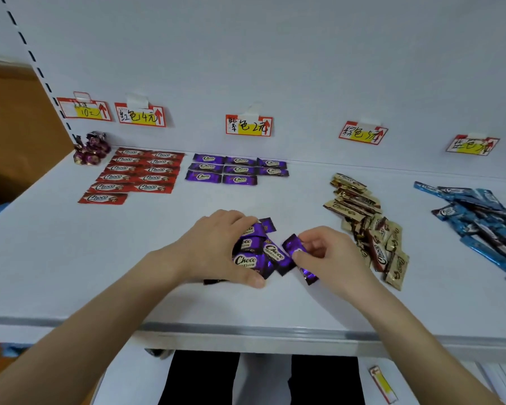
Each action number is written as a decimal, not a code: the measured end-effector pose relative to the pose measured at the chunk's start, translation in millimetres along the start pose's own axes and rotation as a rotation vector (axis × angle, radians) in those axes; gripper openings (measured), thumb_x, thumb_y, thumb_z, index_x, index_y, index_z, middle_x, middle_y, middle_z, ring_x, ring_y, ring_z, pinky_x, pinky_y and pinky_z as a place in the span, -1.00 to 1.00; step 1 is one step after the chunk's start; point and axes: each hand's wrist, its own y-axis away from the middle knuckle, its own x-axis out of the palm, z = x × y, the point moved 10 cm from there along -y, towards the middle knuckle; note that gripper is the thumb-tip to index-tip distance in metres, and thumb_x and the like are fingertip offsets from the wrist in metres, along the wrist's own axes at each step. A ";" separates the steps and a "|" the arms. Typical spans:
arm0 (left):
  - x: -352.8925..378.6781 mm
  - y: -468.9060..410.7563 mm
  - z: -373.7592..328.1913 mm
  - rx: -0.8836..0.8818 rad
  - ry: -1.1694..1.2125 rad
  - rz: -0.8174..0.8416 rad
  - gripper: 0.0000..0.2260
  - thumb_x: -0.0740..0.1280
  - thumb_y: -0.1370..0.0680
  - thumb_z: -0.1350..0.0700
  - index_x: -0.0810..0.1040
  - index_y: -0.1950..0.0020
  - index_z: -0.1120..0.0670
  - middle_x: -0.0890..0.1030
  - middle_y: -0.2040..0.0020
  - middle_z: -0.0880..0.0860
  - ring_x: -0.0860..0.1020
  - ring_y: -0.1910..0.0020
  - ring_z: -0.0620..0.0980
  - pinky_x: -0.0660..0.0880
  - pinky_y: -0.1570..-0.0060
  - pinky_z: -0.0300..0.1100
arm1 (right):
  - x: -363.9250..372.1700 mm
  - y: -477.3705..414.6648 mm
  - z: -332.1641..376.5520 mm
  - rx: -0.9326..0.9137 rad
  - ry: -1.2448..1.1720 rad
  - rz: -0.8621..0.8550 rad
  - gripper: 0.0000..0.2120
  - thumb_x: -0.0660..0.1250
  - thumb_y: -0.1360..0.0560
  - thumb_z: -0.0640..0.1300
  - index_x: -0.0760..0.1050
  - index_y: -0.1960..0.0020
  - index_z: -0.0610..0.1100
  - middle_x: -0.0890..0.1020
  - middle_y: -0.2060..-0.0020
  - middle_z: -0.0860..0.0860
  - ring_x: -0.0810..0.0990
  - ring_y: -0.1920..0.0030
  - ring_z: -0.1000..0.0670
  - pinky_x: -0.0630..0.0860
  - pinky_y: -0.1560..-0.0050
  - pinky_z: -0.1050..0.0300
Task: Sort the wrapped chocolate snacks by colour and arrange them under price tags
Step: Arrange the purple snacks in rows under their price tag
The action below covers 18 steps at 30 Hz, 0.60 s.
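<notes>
A loose heap of purple Choco snacks (pixel 256 252) lies at the middle of the white shelf (pixel 70 258). My left hand (pixel 216 244) curls around the heap's left side, thumb at its front. My right hand (pixel 324 252) pinches one purple snack (pixel 292 245) at the heap's right edge. Further back, several purple snacks (pixel 235 171) lie in neat rows under the purple price tag (pixel 249 125). Red snacks (pixel 138 173) lie in rows under the red price tag (pixel 140 115).
Gold-brown snacks (pixel 368 226) lie piled at the right under their tag (pixel 362 133). Blue snacks (pixel 479 220) are heaped at the far right under another tag (pixel 472 145). Foil-wrapped round candies (pixel 91 149) sit at the back left. The shelf's front edge (pixel 246 331) is close to me.
</notes>
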 end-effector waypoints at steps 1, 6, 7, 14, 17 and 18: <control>-1.9 1.3 -0.3 -0.007 -0.005 -0.018 0.01 0.24 -0.16 -0.56 0.22 -0.46 -0.02 0.37 -0.33 -0.04 0.33 -0.24 -0.06 0.27 -0.19 -0.21 | -2.6 0.4 -1.5 0.004 -0.046 -0.024 -0.87 0.41 -0.40 -0.24 0.53 0.13 -0.04 0.60 0.29 0.06 0.53 0.30 0.07 0.47 0.22 0.20; -12.2 6.6 1.3 -0.064 0.113 -0.146 -0.29 0.39 -0.33 -0.30 0.34 -0.38 -0.02 0.46 -0.16 -0.02 0.37 -0.05 -0.13 0.29 0.01 -0.31 | -6.0 2.3 -4.9 -0.002 -0.137 -0.049 -0.89 0.39 -0.42 -0.22 0.54 0.07 -0.06 0.61 0.24 -0.03 0.58 0.20 -0.04 0.51 0.12 0.04; -14.3 7.2 3.4 -0.081 0.140 -0.173 -0.34 0.42 -0.34 -0.26 0.38 -0.36 -0.01 0.50 -0.13 -0.01 0.40 -0.04 -0.12 0.33 0.01 -0.30 | -5.4 2.6 -4.0 -0.008 -0.146 -0.045 -0.87 0.38 -0.43 -0.22 0.53 0.11 -0.01 0.61 0.25 -0.01 0.57 0.22 -0.01 0.50 0.14 0.05; -28.0 14.6 31.8 -0.239 0.592 -0.301 -0.73 0.51 -0.35 0.00 0.47 0.06 -0.14 0.61 0.20 -0.16 0.58 0.23 -0.29 0.47 0.28 -0.46 | -5.6 3.2 2.2 -0.030 -0.229 -0.015 -0.83 0.36 -0.45 -0.24 0.52 0.16 0.04 0.62 0.29 -0.04 0.54 0.29 0.05 0.46 0.25 0.17; -34.7 21.4 45.6 -0.305 0.733 -0.373 -0.76 0.51 -0.35 0.02 0.50 0.10 -0.11 0.65 0.27 -0.13 0.61 0.26 -0.21 0.52 0.31 -0.37 | -4.7 0.6 3.2 0.000 -0.346 0.004 -0.88 0.34 -0.47 -0.20 0.53 0.12 0.02 0.61 0.33 -0.02 0.53 0.32 0.09 0.43 0.25 0.27; -36.1 25.2 50.2 -0.328 0.787 -0.401 -0.77 0.52 -0.35 0.04 0.50 0.11 -0.10 0.66 0.29 -0.14 0.62 0.29 -0.21 0.51 0.36 -0.39 | -3.8 -0.9 3.1 0.023 -0.411 0.012 -0.90 0.33 -0.48 -0.20 0.52 0.10 0.00 0.61 0.36 0.01 0.56 0.31 0.09 0.46 0.22 0.25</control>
